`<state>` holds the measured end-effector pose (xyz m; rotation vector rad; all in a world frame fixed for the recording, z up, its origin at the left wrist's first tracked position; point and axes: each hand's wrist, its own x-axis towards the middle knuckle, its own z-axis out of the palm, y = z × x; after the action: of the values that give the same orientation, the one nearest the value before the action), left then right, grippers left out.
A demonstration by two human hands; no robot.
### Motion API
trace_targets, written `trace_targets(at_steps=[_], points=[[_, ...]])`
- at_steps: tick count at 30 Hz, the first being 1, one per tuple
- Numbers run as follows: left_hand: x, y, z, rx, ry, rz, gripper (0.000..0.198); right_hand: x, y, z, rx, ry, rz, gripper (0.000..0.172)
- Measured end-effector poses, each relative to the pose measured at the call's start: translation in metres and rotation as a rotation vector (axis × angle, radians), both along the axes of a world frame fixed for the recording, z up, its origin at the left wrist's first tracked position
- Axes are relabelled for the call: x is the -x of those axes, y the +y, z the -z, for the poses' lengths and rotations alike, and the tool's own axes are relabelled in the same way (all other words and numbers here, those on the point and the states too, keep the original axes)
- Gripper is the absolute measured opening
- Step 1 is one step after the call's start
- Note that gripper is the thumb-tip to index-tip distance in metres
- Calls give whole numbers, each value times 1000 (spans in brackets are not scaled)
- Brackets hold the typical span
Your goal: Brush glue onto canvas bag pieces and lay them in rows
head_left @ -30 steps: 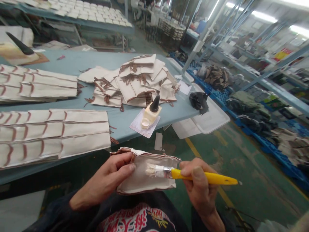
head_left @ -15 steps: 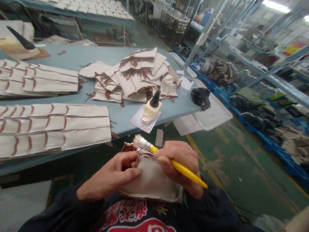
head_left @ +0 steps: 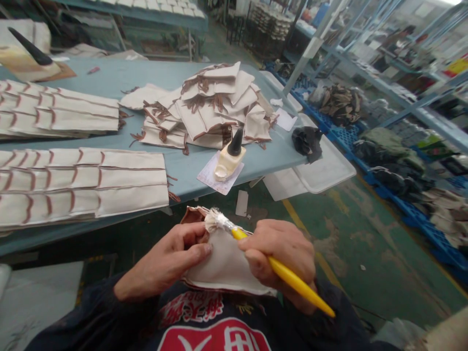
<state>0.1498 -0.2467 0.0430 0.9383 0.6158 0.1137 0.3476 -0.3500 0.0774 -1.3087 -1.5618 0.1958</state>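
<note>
My left hand [head_left: 166, 261] pinches the upper left edge of a cream fabric pouch [head_left: 223, 265] with brown trim, held over my lap. My right hand [head_left: 280, 253] grips a yellow-handled brush [head_left: 288, 278]; its whitish bristles [head_left: 212, 219] rest on the pouch's top edge near my left fingers. On the blue table [head_left: 161, 87] in front, a glue bottle [head_left: 228, 161] with a black cone tip stands on a paper card.
A heap of loose pouches [head_left: 208, 109] lies mid-table. Rows of overlapped pouches [head_left: 80, 183] fill the table's left side, with another row [head_left: 54, 114] behind. A white tray [head_left: 318, 173] and a black rag [head_left: 307, 141] sit at the table's right end. Blue pallets with stacked goods line the right.
The brush swung from lying across the pouch's face, handle to the right, up to the pouch's top left edge. My right hand moved in over the pouch; the left hand kept its hold.
</note>
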Motion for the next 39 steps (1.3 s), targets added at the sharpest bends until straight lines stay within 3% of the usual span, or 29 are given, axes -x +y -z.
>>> trace_targets(at_steps=[3, 8, 14, 17, 21, 24, 28, 35, 39], points=[[-4, -4, 2, 10, 26, -34, 40, 2, 4, 8, -132, -125, -88, 21], [-11, -8, 2, -5, 42, -38, 39, 6, 7, 33, -80, 45, 141, 28], [-12, -6, 4, 30, 11, -37, 43, -12, 3, 50, -149, 4, 328, 21], [-13, -5, 1, 67, 9, -76, 42, -23, 1, 59, -54, -87, 295, 17], [-16, -4, -6, 99, 2, -90, 47, -24, 1, 74, 95, -46, 242, 22], [-16, -5, -6, 73, -4, -125, 50, -26, 0, 78, 87, 74, 339, 28], [-18, -9, 6, -7, 19, -247, 49, -42, 0, 74, 90, 375, 505, 39], [-38, -23, 51, -214, 105, -420, 47, -67, 0, 72, 192, 670, 590, 55], [-49, -31, 52, -264, 131, -467, 57, -70, -3, 78, 217, 750, 608, 56]])
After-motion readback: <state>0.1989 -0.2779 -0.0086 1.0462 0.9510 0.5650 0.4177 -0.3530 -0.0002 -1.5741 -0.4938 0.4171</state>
